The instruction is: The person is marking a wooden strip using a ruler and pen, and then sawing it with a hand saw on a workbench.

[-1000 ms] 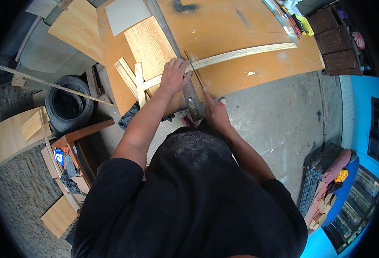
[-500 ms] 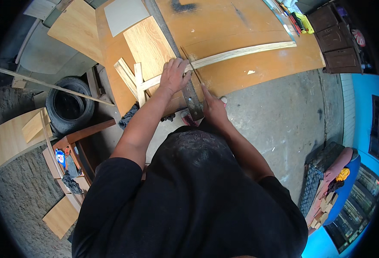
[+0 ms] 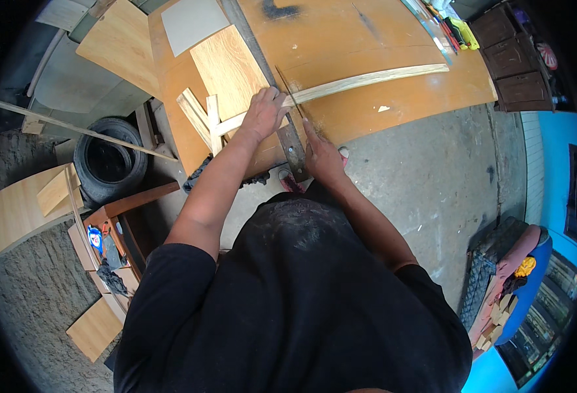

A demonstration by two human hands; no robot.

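On the orange-brown tabletop point(image 3: 341, 49), a long pale wooden strip point(image 3: 373, 80) lies crosswise. My left hand point(image 3: 263, 116) presses down and grips this strip near the end of a wood-grain board point(image 3: 228, 62), its fingers bent over the wood. Just right of those fingers, the thin blade of a handsaw point(image 3: 291, 90) crosses the strip. My right hand point(image 3: 325, 160) is closed round the saw's handle at the table's near edge; the handle is mostly hidden by the fingers. Under the strip runs a dark metal bar point(image 3: 291, 145), sticking out past the edge.
Short wood offcuts point(image 3: 200, 118) lie left of my left hand. Hand tools point(image 3: 457, 33) rest at the table's far right corner. A tyre point(image 3: 108, 160) and an open wooden drawer unit point(image 3: 115, 226) stand at left. A dark cabinet point(image 3: 516, 59) is far right.
My right hand and the saw have slid slightly forward, away from me, across the strip. My left hand stays in place on the wood.
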